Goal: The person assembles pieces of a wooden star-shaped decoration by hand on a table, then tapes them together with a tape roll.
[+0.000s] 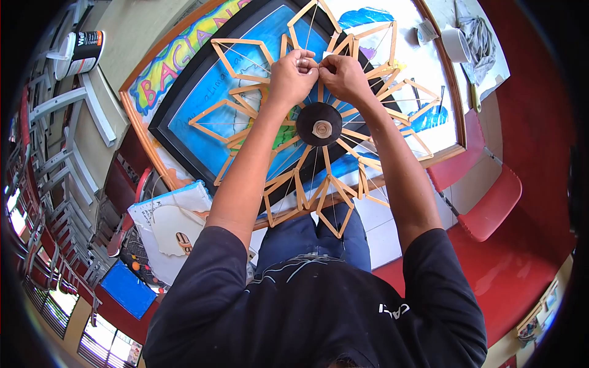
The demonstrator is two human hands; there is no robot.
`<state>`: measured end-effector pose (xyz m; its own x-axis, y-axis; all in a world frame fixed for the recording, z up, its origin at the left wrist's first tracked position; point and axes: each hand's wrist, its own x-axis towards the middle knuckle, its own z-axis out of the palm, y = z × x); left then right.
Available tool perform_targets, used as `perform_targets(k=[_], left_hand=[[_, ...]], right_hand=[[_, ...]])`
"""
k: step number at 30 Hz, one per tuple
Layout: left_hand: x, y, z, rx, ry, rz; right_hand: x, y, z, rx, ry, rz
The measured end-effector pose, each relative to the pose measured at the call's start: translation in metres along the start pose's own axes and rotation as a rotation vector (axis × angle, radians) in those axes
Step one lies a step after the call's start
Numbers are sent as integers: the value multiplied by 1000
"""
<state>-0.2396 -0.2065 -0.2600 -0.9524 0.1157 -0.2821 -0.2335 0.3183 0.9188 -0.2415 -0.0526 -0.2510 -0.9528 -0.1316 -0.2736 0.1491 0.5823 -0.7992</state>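
A large flower-shaped frame of wooden craft sticks (327, 161) radiates from a dark round hub (319, 124) with a pale round piece at its middle. Thin white thread (312, 26) runs across the petal shapes and down towards my fingers. My left hand (294, 76) is closed in a pinch at the frame's far side. Right beside it, my right hand (345, 77) pinches too, the fingertips of both nearly touching. The thread appears to be between them, though the fingers mostly cover it.
Underneath lie a black-framed blue painting (161, 116) and a wood-edged painted board (455, 148). A white cup (456, 45) and a brush (475, 97) sit at right. A paint tub (80, 54) stands upper left. A red chair (491, 202) and stacked grey metal frames (58, 104) flank the table.
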Motion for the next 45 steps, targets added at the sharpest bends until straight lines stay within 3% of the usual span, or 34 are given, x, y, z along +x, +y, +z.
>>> perform_targets(k=[13, 19, 22, 26, 32, 45], left_hand=[[5, -5, -3, -87, -81, -17], [4, -11, 0, -198, -4, -3], [-5, -2, 1, 20, 118, 55], [1, -13, 2, -170, 32, 39], [3, -17, 0, -115, -23, 59], [1, -9, 1, -4, 8, 52]], right_hand=[[-1, -3, -3, 29, -21, 48], [-2, -4, -1, 43, -6, 52], [-3, -7, -3, 48, -13, 49], [-4, -2, -2, -7, -8, 18], [-4, -7, -1, 17, 5, 47], [-5, -11, -21, -241, 123, 88]])
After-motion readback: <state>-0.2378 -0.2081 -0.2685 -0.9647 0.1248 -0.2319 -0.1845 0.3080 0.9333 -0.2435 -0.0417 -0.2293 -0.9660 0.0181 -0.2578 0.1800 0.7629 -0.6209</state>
